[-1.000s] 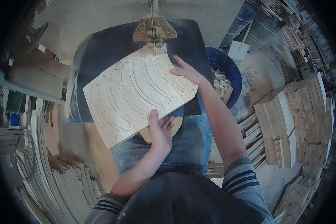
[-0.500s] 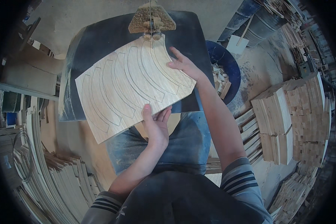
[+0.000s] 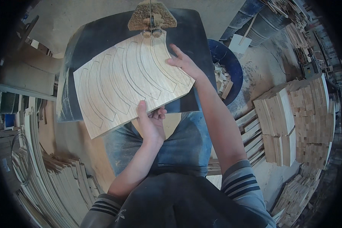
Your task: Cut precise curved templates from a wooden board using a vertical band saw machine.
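Observation:
A pale wooden board [image 3: 114, 81] with several curved strips outlined on it lies tilted over the dark saw table [image 3: 190, 26]. Its far end meets the thin bandsaw blade [image 3: 151, 11], just below the sawdust-covered blade guide [image 3: 152, 17]. My left hand [image 3: 152, 125] grips the near edge, thumb on top and fingers underneath. At the concave right edge, my right hand [image 3: 184, 67] holds the board with its thumb on the surface and its index finger stretched toward the blade. Parts of the right fingers are hidden.
A blue tub [image 3: 237, 72] of wood offcuts stands right of the table. Stacks of curved wooden pieces [image 3: 277, 125] rise at the right, and long thin boards [image 3: 68, 178] lean at the lower left. Metal drums [image 3: 268, 28] stand at the far right.
The board has moved a little farther forward past the blade and turned slightly clockwise, its left side shifting most. Both hands have gone along with it, keeping their hold.

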`<state>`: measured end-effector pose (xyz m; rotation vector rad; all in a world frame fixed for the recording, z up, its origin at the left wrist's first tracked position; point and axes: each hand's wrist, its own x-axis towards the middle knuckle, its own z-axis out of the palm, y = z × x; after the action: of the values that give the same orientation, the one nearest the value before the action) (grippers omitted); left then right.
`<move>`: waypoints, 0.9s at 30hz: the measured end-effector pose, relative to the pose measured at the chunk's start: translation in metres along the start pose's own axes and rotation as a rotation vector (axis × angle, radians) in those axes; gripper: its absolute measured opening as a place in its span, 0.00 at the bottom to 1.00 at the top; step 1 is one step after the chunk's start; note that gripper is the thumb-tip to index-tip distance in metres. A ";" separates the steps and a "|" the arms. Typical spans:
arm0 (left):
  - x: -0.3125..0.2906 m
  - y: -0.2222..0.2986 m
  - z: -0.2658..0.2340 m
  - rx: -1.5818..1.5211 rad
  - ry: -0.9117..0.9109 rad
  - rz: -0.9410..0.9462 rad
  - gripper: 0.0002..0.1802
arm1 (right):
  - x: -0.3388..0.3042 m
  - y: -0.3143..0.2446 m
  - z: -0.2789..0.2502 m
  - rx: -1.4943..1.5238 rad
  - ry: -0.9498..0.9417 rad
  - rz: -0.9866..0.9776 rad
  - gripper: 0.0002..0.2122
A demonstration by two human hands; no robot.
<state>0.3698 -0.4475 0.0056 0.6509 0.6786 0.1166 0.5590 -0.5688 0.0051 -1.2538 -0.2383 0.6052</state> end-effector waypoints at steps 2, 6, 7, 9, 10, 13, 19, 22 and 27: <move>0.000 0.002 0.001 0.002 -0.008 0.004 0.31 | 0.001 0.000 0.000 0.012 -0.004 -0.003 0.50; 0.002 0.007 0.002 0.013 -0.003 0.019 0.30 | -0.001 -0.006 0.004 -0.030 0.005 0.003 0.49; 0.003 0.008 0.002 0.014 0.001 0.027 0.30 | -0.002 -0.008 0.004 -0.049 0.012 0.018 0.49; 0.003 0.009 0.002 0.011 0.002 0.024 0.29 | -0.002 -0.007 0.006 -0.020 0.021 0.013 0.49; 0.003 0.010 0.003 0.008 0.003 0.022 0.28 | -0.002 -0.006 0.007 0.009 0.028 0.007 0.49; 0.001 0.015 0.008 0.007 0.020 0.020 0.29 | 0.000 -0.004 0.007 0.024 0.033 -0.007 0.49; 0.006 0.020 0.005 0.013 0.008 0.006 0.31 | 0.003 -0.003 0.008 0.036 0.040 -0.022 0.50; 0.008 0.024 0.005 0.024 0.023 -0.011 0.31 | 0.004 -0.003 0.008 0.027 0.056 -0.009 0.50; 0.011 0.030 0.006 0.036 0.010 -0.013 0.32 | 0.006 0.000 0.009 0.013 0.070 -0.014 0.50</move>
<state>0.3852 -0.4231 0.0214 0.6805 0.6958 0.0963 0.5600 -0.5584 0.0072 -1.2577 -0.1838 0.5491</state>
